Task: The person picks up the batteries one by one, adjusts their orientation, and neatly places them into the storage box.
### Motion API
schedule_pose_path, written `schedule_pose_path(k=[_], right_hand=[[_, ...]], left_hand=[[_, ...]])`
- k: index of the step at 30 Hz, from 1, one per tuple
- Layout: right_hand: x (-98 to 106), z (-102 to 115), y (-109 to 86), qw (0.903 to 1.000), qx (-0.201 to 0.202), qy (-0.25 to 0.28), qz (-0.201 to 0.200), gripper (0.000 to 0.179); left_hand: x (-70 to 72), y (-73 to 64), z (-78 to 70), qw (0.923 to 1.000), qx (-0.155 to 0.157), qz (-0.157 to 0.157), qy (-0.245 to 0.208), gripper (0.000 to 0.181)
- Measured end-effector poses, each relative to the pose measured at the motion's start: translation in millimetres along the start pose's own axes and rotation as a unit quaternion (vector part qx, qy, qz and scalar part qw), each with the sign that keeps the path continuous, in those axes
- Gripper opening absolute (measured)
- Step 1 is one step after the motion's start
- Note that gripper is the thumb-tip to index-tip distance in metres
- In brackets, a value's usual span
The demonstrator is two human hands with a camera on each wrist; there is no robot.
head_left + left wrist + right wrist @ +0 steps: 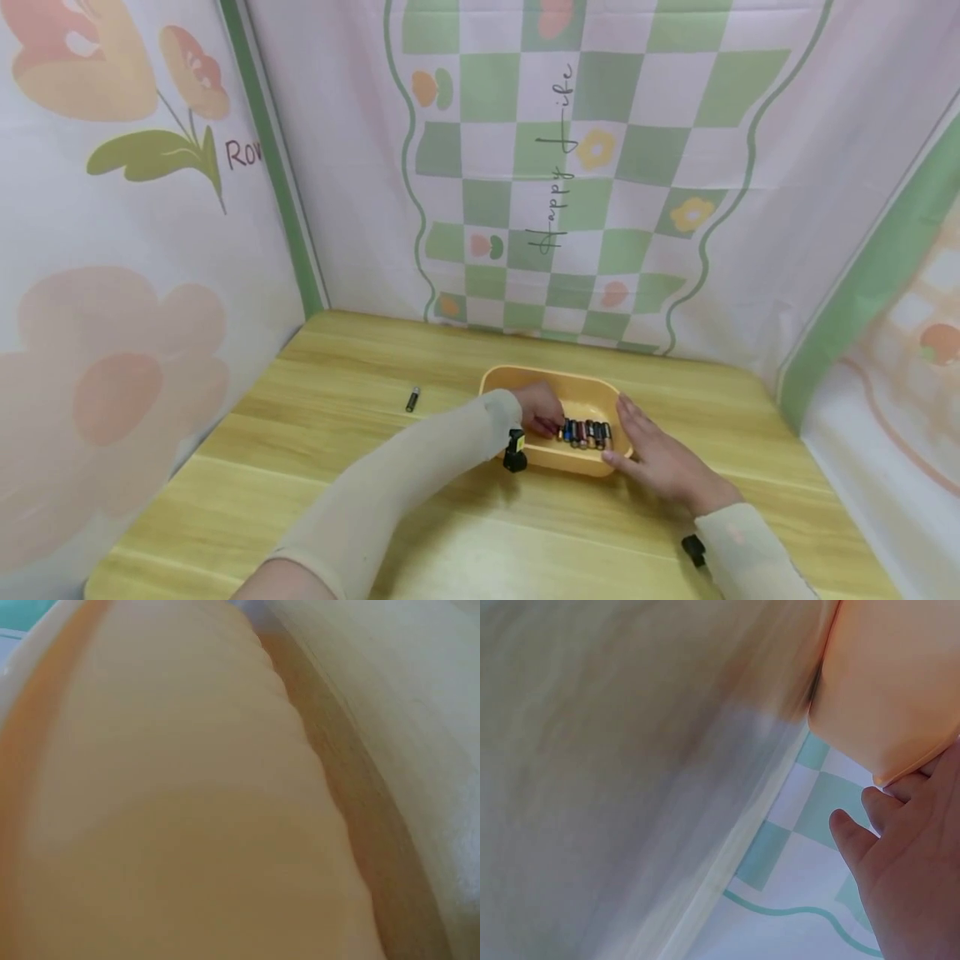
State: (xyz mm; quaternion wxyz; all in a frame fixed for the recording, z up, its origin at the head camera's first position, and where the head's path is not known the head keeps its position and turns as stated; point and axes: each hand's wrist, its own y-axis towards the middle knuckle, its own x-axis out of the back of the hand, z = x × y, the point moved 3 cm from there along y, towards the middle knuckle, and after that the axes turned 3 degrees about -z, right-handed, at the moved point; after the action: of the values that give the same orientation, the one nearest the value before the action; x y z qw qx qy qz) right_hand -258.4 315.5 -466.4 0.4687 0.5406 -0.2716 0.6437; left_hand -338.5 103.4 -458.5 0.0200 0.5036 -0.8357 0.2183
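Note:
A yellow plastic box point(592, 385) sits on the table, its ribbed outer wall point(195, 735) filling much of the left wrist view. Inside, several batteries point(588, 433) lie side by side in a row toward the right end. My left hand point(542, 408) reaches into the box with curled fingers and pinches a battery at the row's left end, mostly hidden by the fingers. My right hand point(663, 458) holds the box's right near corner, thumb on the near rim and fingers along the right side. In the right wrist view, fingertips of the right hand point(919, 862) touch the box's rim.
A single battery point(413, 399) lies on the wooden table point(337, 375) to the left of the box. Printed fabric curtains point(525, 167) stand behind the table and at both sides. Small black devices point(514, 451) are strapped at the wrists.

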Motion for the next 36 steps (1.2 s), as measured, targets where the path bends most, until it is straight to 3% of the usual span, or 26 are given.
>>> schedule_pose_path(k=[5, 9, 16, 21, 25, 28, 36], right_hand=[[-1, -1, 0.8, 1.0000, 0.000, -0.001, 0.002, 0.089], [-2, -1, 0.5, 1.0000, -0.001, 0.001, 0.000, 0.089], [-1, 1, 0.0, 1.0000, 0.000, 0.004, 0.003, 0.089], [0, 0, 0.8, 1.0000, -0.001, 0.004, 0.003, 0.089], [0, 0, 1.2, 1.0000, -0.003, 0.005, 0.006, 0.089], [0, -1, 1.2, 0.9999, -0.004, 0.005, 0.008, 0.089], [0, -2, 0.8, 1.0000, -0.001, 0.005, 0.006, 0.089]], left_hand=[[0.7, 1.2, -0.4, 0.9998, -0.012, 0.003, 0.017, 0.020], [-1.8, 4.9, 0.4, 0.9970, -0.033, -0.013, 0.069, 0.023], [-5.8, 13.8, 1.5, 0.9823, -0.048, -0.037, 0.177, 0.030], [-9.2, 20.2, 1.0, 0.9738, -0.028, -0.057, 0.218, 0.027], [-9.6, 21.2, 0.3, 0.9742, -0.015, -0.063, 0.216, 0.019], [-7.7, 18.8, -0.2, 0.9788, -0.011, -0.054, 0.197, 0.021], [5.2, 3.2, -7.9, 0.9865, -0.053, -0.001, 0.155, 0.048]])
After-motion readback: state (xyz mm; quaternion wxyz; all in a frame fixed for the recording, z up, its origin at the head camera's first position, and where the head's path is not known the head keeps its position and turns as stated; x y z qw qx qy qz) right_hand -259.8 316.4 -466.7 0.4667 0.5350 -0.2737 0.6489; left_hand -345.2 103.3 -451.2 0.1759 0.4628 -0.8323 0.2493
